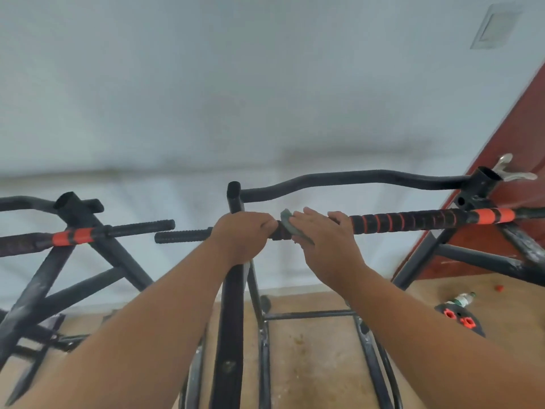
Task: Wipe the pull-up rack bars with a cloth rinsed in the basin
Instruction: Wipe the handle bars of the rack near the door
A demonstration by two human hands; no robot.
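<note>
Head view: the left hand [240, 236] has its grip curled tight round the bar [413, 220] at centre. Just beside it at 3 o'clock, the right hand [326, 237] wraps the cloth [290, 224] onto the bar, whose long axis runs 9 to 3 o'clock.

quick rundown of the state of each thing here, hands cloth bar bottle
left hand: grips the bar, fingers curled round it
right hand: holds the cloth against the bar
cloth: grey-green, bunched, wrapped on the bar
bar: horizontal, black grip with orange bands
bottle: lying on the floor
</note>
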